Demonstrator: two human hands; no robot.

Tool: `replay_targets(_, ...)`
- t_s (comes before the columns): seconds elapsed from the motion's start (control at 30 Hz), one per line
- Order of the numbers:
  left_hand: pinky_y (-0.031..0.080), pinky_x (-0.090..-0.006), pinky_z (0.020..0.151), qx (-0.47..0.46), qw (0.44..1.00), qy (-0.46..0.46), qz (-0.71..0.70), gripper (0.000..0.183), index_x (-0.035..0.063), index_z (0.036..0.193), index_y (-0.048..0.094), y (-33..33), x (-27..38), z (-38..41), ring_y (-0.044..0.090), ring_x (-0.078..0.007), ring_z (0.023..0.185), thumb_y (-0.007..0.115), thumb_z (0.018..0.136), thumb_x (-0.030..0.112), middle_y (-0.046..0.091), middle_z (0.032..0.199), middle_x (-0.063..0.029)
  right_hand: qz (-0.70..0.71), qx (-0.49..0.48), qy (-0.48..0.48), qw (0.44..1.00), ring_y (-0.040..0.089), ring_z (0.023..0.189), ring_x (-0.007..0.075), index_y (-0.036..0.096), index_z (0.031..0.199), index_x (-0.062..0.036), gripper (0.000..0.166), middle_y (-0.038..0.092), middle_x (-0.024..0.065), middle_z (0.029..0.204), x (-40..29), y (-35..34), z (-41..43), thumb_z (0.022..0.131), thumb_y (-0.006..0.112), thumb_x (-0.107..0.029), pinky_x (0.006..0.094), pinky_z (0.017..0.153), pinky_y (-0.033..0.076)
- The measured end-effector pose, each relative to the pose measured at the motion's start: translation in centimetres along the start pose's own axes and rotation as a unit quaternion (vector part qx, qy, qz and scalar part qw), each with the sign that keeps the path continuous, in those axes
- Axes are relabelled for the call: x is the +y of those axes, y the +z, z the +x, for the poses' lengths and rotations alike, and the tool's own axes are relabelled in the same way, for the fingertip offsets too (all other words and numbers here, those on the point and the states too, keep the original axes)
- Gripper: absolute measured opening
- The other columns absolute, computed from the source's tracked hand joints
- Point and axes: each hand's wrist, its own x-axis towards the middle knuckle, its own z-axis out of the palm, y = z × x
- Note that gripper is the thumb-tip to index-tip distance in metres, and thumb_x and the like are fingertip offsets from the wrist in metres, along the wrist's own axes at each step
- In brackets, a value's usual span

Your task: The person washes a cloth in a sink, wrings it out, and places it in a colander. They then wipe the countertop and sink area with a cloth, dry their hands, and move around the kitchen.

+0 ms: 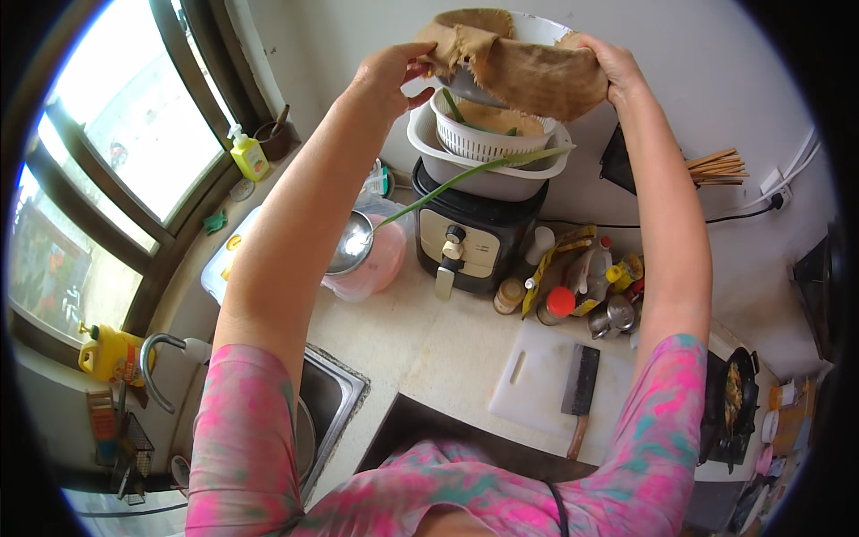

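Both my arms reach up over an air fryer. My left hand pinches the left end of a frayed brown cloth between thumb side and fingers. At the other end, my right hand grips the cloth against the rim of a pale bowl. The cloth drapes over the bowl's near side. Below the bowl, a white plastic colander holding green leaves sits in a light grey basin on the fryer. One long green leaf hangs out to the lower left.
A cleaver lies on a white cutting board. Jars and bottles, one a red-lidded jar, crowd right of the fryer. A metal bowl rests on a pink container at left. The sink is lower left; a filled pan stands far right.
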Motion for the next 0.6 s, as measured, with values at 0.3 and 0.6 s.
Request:
replay_targets(0.3,0.053,-0.0622,0.086,-0.104,0.992,0.032,-0.070,0.038,0.0018,0.116,0.054,1.4,1.9,-1.9,0.056,-0.0378,0.106,0.067,0.086,0.021,0.054,0.114,-0.0111,-0.037,-0.088,0.144,0.985,0.058,0.063,0.0166,0.058,0.074,-0.0067,0.009,0.061,0.0058,0.073,-2.9,-0.7,-0.3,0.070,0.059,-0.015,0.0326,0.059,0.051)
replay_targets(0.6,0.060,-0.0416,0.078,-0.028,0.990,0.005,0.136,0.044,0.0011,0.114,0.057,-1.1,-1.0,2.3,0.067,-0.0276,0.085,0.068,0.087,0.034,0.060,0.104,-0.0154,0.050,-0.006,0.094,0.994,0.067,0.081,0.0216,0.064,0.097,0.0032,0.022,0.067,0.0121,0.091,-3.0,-2.0,-1.4,0.079,0.062,-0.009,0.0377,0.071,0.055)
